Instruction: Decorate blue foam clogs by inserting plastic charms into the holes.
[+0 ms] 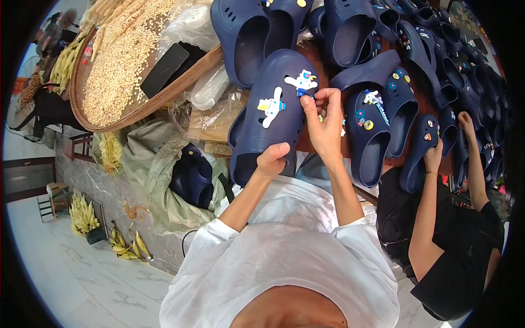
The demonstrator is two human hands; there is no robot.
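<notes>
Over the crowded table edge, the left hand grips the heel end of a navy blue foam clog, fingers curled round its rim, holding it tilted with its holed upper facing the camera. The right hand is pinched narrow at the clog's right edge, thumb and fingertips closed just beside a small white and blue figure charm near the toe; whether a further small piece sits between those fingertips I cannot tell. A second white figure charm with yellow and blue details is already seated lower on the upper. Two charms in place and most holes bare suggest the decorating of this clog is partly done. Just to the right lies another navy clog that carries several small coloured charms, and more navy clogs crowd the table above and to the right. At the right, another person in black reaches both hands to clogs there. To the left sits a wide woven tray of pale grain with a dark flat object on it, and yellow corn cobs lie on the floor below.
</notes>
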